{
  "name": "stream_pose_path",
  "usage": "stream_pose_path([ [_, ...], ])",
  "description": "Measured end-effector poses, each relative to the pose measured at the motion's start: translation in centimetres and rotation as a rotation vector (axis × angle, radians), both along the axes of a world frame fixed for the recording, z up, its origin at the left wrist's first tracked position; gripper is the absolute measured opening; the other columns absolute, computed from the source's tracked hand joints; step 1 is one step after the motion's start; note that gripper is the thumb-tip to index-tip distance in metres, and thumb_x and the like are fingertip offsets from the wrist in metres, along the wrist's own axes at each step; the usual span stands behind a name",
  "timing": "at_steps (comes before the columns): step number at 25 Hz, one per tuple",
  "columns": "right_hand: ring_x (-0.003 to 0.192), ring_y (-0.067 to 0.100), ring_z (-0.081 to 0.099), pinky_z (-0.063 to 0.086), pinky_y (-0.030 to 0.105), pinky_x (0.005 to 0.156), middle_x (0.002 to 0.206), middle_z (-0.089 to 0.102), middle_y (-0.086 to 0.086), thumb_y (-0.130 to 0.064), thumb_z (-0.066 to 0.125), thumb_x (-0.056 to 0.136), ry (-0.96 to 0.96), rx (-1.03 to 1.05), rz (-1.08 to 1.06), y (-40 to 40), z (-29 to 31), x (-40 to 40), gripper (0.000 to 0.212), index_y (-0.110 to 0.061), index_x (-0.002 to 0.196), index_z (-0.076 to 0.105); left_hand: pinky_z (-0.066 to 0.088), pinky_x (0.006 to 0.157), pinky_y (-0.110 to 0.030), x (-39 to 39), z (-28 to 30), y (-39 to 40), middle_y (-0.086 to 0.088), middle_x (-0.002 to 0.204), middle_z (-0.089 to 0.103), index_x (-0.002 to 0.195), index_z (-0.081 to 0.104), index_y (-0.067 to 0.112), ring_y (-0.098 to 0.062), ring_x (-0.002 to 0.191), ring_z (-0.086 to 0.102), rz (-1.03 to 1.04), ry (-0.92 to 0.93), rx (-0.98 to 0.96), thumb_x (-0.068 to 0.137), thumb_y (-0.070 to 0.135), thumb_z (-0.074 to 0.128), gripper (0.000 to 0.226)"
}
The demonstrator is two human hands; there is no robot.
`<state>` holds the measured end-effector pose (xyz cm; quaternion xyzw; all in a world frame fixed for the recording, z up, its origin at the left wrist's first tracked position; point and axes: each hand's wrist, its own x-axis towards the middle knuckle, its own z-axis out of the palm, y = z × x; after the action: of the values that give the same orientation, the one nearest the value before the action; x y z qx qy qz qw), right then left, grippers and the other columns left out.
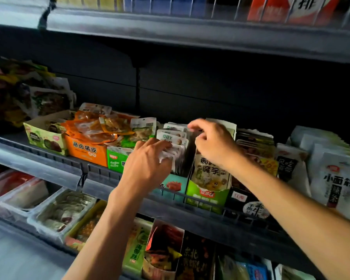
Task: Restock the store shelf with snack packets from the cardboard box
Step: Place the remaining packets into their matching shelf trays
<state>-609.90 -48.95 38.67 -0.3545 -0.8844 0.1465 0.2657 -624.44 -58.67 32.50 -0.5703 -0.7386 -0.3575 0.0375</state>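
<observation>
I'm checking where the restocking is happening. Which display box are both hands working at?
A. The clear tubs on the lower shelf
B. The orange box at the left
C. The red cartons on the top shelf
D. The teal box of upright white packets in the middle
D: the left hand and right hand both reach into the white packets standing in the teal box.

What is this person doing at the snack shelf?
A person is sorting a row of small white-and-teal snack packets standing upright in a teal cardboard display box on the dark metal store shelf. The left hand holds the front packets of the row, while the right hand reaches over the back of it with curled fingers. Neighbouring boxes, such as the orange cardboard box, are already full.
</observation>
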Motion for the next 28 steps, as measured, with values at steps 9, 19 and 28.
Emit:
stream_pose_path([
  [9,0.089,0.015,0.051,0.037,0.023,0.062,0.096,0.05,-0.005,-0.015,0.072,0.086,-0.373,-0.009,0.077,4.9,0.7,-5.7,0.032,-0.021,0.112,0.054,0.04,0.095,-0.041,-1.3,0.6,0.5,0.003,0.124,0.06,0.128,0.049,0.024,-0.023,0.12,0.044,-0.057,0.072,-0.114,0.075,0.019,0.059,0.055],
  [19,0.111,0.021,0.049,0.041,0.032,0.087,0.115,0.045,0.0,-0.024,0.073,0.085,-0.341,0.161,0.043,7.3,0.4,-5.9,0.042,-0.02,0.123,0.056,0.059,0.08,-0.039,-3.7,6.6,4.2,0.001,0.126,0.062,0.145,0.035,0.031,-0.009,0.073,0.067,-0.319,0.21,-0.712,0.076,0.026,0.084,0.085],
  [28,0.115,0.025,0.05,0.043,0.031,0.082,0.124,0.046,0.006,-0.011,0.072,0.084,-0.419,0.091,0.027,7.6,0.8,-6.5,0.051,-0.021,0.128,0.047,0.046,0.047,-0.016,-2.9,5.7,4.5,0.009,0.108,0.06,0.146,0.028,0.027,-0.004,0.064,0.057,-0.362,0.212,-0.653,0.075,0.026,0.085,0.091],
])
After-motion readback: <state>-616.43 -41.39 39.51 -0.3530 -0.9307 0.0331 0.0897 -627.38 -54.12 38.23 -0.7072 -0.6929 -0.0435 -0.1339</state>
